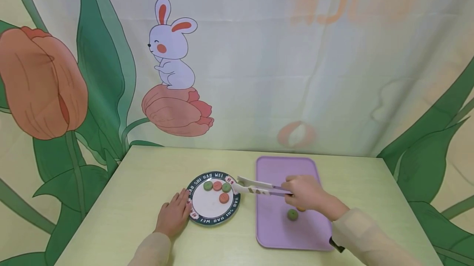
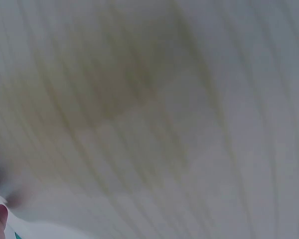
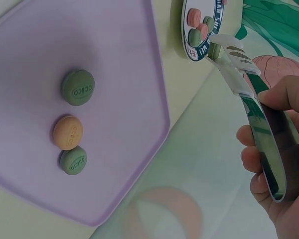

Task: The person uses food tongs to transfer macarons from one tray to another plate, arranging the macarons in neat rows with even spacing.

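My right hand (image 1: 305, 192) grips a pair of tongs (image 1: 259, 187) with pale slotted tips. Between those tips, a green macaron-like disc (image 3: 214, 50) shows in the right wrist view. The tips are over the right rim of a round plate (image 1: 207, 218) with a dark lettered border. On it lie two green discs (image 1: 208, 185) and two pink discs (image 1: 224, 198). My left hand (image 1: 173, 213) rests at the plate's left rim, fingers extended. Blurred fabric fills most of the left wrist view, with a fingertip (image 2: 0, 214) at its lower left.
A purple tray (image 1: 274, 233) lies to the plate's right, under my right hand. It bears a large green disc (image 3: 77, 87), an orange disc (image 3: 68, 133) and a smaller green disc (image 3: 73, 160). Behind the table (image 1: 111, 225) hangs a printed curtain (image 1: 252, 72).
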Motion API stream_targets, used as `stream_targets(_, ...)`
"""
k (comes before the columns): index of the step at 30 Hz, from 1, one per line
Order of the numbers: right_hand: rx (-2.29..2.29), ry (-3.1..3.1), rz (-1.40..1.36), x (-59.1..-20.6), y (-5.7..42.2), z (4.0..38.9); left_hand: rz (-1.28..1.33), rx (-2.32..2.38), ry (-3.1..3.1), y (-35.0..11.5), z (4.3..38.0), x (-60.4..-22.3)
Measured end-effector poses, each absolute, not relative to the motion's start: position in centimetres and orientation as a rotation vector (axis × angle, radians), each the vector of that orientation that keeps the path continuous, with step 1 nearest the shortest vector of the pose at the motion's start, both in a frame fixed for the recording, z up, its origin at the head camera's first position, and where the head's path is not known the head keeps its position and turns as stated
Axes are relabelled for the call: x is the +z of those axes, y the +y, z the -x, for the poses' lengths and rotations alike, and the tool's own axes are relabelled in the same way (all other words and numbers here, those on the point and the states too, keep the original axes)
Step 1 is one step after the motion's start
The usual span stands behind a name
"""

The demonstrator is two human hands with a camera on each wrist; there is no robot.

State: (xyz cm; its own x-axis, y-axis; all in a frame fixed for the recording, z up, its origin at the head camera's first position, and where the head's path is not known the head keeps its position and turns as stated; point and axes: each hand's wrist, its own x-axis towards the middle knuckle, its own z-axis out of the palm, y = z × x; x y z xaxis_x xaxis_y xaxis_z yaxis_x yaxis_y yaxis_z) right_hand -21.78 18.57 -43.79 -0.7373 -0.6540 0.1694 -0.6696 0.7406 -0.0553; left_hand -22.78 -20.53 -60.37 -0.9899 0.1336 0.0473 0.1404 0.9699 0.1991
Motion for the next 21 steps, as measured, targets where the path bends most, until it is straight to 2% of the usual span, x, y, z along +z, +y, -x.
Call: stream_targets(21, 0.181, -2.766, -1.116, -45.3, 16.3, 22.4, 0.24, -0.337, -3.036, -20.6, 22.5, -60.5)
